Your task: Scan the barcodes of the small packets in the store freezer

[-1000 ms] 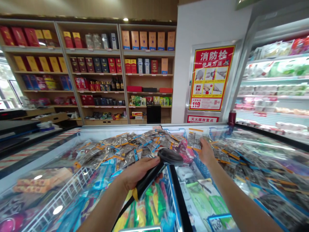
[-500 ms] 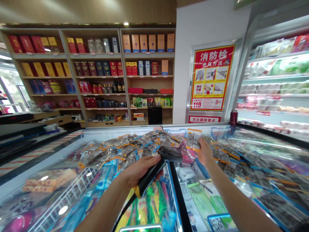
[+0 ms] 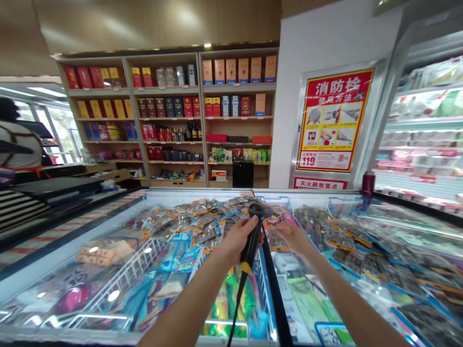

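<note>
My left hand (image 3: pixel 238 241) is wrapped around the handle of a black barcode scanner (image 3: pixel 250 243), whose head points forward and whose cable hangs down. Just to the right of the scanner, my right hand (image 3: pixel 291 236) has its fingers closed on a small snack packet (image 3: pixel 279 240) with orange edging. The packet is partly hidden by those fingers and blurred, close to the scanner's head. Beneath both hands is a glass-topped chest freezer (image 3: pixel 177 193). A heap of similar packets (image 3: pixel 206 219) lies on its glass, and more packets (image 3: pixel 365 241) are spread to the right.
A black divider (image 3: pixel 278 299) runs down the middle of the freezer. White wire baskets (image 3: pixel 123 270) hold frozen goods below. A dark red cup (image 3: pixel 368 184) stands at the back right corner. Another person (image 3: pixel 20 140) is at the far left, beside a counter.
My right hand has brought the packet left and lower, close beside the scanner. My left hand has turned the scanner more upright. The view has shifted left, bringing a person into sight.
</note>
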A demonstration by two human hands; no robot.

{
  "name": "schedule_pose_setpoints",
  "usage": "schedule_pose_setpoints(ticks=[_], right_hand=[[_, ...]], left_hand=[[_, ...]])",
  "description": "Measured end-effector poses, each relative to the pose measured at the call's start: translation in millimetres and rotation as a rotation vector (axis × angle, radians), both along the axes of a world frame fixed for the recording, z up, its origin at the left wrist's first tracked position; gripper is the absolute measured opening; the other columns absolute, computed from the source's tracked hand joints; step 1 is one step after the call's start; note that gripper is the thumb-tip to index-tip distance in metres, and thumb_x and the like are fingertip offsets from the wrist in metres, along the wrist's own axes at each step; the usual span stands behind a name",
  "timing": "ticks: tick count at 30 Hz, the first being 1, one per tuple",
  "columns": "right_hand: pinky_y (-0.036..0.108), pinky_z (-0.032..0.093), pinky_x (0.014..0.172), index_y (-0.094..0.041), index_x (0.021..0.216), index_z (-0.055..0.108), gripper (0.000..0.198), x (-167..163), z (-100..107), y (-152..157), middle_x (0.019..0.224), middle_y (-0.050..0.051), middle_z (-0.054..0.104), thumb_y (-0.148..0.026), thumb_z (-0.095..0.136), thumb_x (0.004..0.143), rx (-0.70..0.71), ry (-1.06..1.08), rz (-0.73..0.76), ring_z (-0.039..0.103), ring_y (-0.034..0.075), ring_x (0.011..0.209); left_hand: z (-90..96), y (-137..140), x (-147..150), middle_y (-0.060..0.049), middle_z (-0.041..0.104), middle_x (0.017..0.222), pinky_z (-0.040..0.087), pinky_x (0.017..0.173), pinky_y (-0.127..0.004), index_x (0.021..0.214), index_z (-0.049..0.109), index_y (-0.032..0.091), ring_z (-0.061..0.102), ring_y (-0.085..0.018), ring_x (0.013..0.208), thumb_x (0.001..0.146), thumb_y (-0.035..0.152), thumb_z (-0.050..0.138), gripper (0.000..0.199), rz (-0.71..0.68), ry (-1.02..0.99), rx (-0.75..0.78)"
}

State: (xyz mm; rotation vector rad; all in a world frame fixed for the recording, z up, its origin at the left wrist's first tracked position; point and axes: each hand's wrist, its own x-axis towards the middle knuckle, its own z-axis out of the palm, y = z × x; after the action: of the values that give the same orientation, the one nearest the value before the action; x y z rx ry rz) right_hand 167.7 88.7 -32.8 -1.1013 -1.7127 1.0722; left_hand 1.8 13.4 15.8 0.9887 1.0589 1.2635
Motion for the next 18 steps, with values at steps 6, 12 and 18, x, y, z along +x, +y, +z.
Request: schedule_pose_setpoints(ticks=[6,12,18], right_hand=[[0.032,0.048,0.072,-0.021,0.099,0.058,0.040,-0.4,18.2,-38.2,0.090,0.005,0.068,-0.046,0.059,0.068,-0.291,0.563,0.165,0.063,0.020,0.084],[0.027,0.049,0.048,-0.019,0.079,0.057,0.012,30.5,26.4,-14.8,0.060,0.002,0.064,-0.030,0.057,0.072,-0.397,0.659,-0.118,0.061,0.017,0.053],[0.020,0.044,0.037,-0.017,0.070,0.053,0.013,59.4,34.9,-7.8,0.047,-0.001,0.055,-0.026,0.048,0.077,-0.523,0.696,-0.112,0.051,0.010,0.038]], left_hand=[[-14.2,28.6,56.8,-0.008,0.064,0.092,0.046,0.066,-0.023,0.098,0.054,0.014,0.060,-0.016,0.078,0.070,0.028,0.059,0.031,0.139,0.489,0.223],[-33.3,56.1,72.7,-0.007,0.064,0.099,0.044,0.078,-0.030,0.100,0.058,0.018,0.058,-0.020,0.092,0.078,0.032,0.045,0.030,0.148,0.932,0.139],[-73.7,83.3,74.6,-0.017,0.052,0.117,0.026,0.095,-0.048,0.100,0.059,0.014,0.038,-0.034,0.115,0.059,0.040,0.066,0.049,0.325,1.185,0.022]])
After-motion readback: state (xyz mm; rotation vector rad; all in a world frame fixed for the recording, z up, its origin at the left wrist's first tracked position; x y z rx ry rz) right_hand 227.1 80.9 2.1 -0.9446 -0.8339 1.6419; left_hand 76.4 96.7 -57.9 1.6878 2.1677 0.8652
